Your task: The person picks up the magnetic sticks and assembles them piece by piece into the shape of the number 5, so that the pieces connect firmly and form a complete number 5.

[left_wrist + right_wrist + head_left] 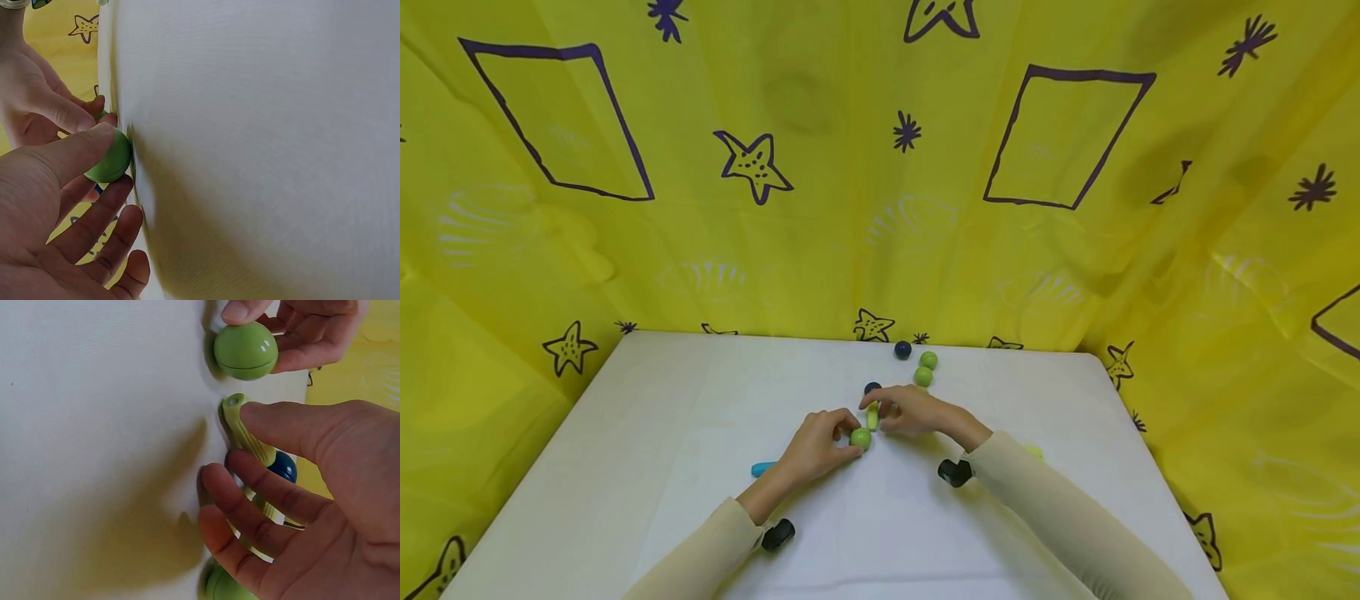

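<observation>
My left hand [815, 446] pinches a green ball [861, 438] between thumb and fingers, close over the white table. In the left wrist view the thumb lies on top of that ball [114, 159]. My right hand [917, 411] pinches a short yellow-green rod [249, 434] with a hole in its near end. The rod's far end meets a dark blue ball [284, 467]. Behind the right fingers a second yellow-green rod [270, 511] partly shows, and a further green ball [228, 586] sits below them. A small gap separates the pinched ball from the rod's holed end.
Toward the back of the white table [700, 400] lie another dark blue ball [903, 350] and two green balls [928, 360]. A blue rod [763, 469] pokes out beside the left wrist. Something yellow [1034, 452] shows behind the right sleeve. Yellow patterned curtains [835, 250] enclose the table.
</observation>
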The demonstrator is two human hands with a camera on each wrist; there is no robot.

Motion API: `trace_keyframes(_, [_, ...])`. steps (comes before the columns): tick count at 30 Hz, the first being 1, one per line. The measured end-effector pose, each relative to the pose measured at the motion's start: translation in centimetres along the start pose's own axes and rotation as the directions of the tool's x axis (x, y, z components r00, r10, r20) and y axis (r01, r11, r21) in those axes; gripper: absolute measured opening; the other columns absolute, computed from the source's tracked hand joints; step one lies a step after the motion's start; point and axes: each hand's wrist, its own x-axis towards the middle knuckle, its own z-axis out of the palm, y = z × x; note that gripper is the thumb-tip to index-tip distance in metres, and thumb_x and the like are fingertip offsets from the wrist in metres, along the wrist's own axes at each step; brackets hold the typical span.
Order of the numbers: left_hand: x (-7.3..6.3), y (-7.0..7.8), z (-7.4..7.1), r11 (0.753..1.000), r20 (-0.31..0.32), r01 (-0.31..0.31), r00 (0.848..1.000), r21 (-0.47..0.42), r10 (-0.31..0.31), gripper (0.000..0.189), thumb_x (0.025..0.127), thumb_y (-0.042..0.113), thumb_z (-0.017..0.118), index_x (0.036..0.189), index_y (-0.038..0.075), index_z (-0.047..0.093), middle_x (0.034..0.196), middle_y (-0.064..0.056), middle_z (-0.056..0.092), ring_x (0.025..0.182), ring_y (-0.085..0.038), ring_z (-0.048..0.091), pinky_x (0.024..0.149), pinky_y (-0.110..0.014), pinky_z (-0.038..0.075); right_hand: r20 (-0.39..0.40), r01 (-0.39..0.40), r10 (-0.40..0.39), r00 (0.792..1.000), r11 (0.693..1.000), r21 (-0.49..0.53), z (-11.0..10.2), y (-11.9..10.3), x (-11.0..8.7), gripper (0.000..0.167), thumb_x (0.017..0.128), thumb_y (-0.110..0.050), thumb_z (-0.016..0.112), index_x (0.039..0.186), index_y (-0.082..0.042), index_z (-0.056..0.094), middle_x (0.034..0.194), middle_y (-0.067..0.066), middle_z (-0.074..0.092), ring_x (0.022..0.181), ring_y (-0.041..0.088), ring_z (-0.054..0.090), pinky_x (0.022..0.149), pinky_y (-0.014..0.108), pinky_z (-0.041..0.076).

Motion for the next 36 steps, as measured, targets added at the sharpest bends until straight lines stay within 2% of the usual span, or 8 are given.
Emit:
trace_keyframes(4, [0.1, 0.0, -0.1, 1.0, -0.009, -0.008, 1.0, -0.005, 0.008, 0.025, 0.081, 0.015, 0.088, 0.1, 0.012, 0.072, 0.092, 0.005, 0.075, 0.08, -0.017, 0.059, 0.075, -0.029, 0.042, -0.024, -0.001, 0.0, 1.0, 1.0, -0.028, 0.3, 0.0, 0.4, 0.038, 0.091, 0.008, 0.063, 0.126, -0.005, 0.067, 0.109, 0.011, 0.071, 0.092, 0.023, 0.061, 0.081, 0.029, 0.048])
trace_keyframes(11, [0.2, 0.1, -0.1, 1.0, -0.016, -0.008, 1.0, -0.005, 0.008, 0.025, 0.081, 0.015, 0.088, 0.1, 0.012, 0.073, 0.091, 0.005, 0.075, 0.079, -0.018, 0.058, 0.075, -0.029, 0.042, -0.093, -0.005, 0.0, 0.996, 0.999, -0.049, 0.9, 0.2, 0.6, 0.025, 0.091, 0.003, 0.068, 0.115, -0.004, 0.073, 0.102, 0.007, 0.07, 0.089, 0.025, 0.061, 0.081, 0.031, 0.048])
trace_keyframes(15, [0.1, 0.2, 0.0, 1.0, -0.014, -0.009, 1.0, 0.0, 0.009, 0.025, 0.081, 0.015, 0.088, 0.1, 0.012, 0.072, 0.091, 0.006, 0.075, 0.079, -0.017, 0.058, 0.075, -0.029, 0.041, -0.106, -0.028, 0.023, 0.994, 0.999, -0.043, 1.2, 0.3, 0.8, 0.022, 0.093, 0.0, 0.07, 0.113, -0.006, 0.074, 0.094, 0.003, 0.069, 0.083, 0.019, 0.057, 0.078, 0.029, 0.046])
trace_keyframes(20, [0.0, 0.0, 0.1, 1.0, -0.02, -0.01, 1.0, -0.006, 0.01, 0.025, 0.081, 0.015, 0.089, 0.099, 0.013, 0.072, 0.091, 0.006, 0.075, 0.078, -0.017, 0.058, 0.074, -0.029, 0.041, -0.105, -0.013, 0.01, 0.994, 1.0, -0.026, 1.2, 0.4, 0.7, 0.021, 0.093, -0.002, 0.071, 0.114, -0.006, 0.074, 0.09, -0.001, 0.068, 0.08, 0.011, 0.055, 0.076, 0.027, 0.047])
trace_keyframes(36, [-0.1, 0.0, 0.3, 0.999, -0.02, 0.006, 1.0, -0.034, -0.007, 0.023, 0.081, 0.014, 0.088, 0.097, 0.013, 0.072, 0.091, 0.005, 0.074, 0.081, -0.015, 0.058, 0.075, -0.029, 0.045, -0.11, 0.005, 0.014, 0.994, 0.985, 0.172, 0.8, 1.6, 0.6, 0.025, 0.095, -0.002, 0.072, 0.12, -0.004, 0.073, 0.096, 0.004, 0.071, 0.082, 0.009, 0.057, 0.077, 0.025, 0.049])
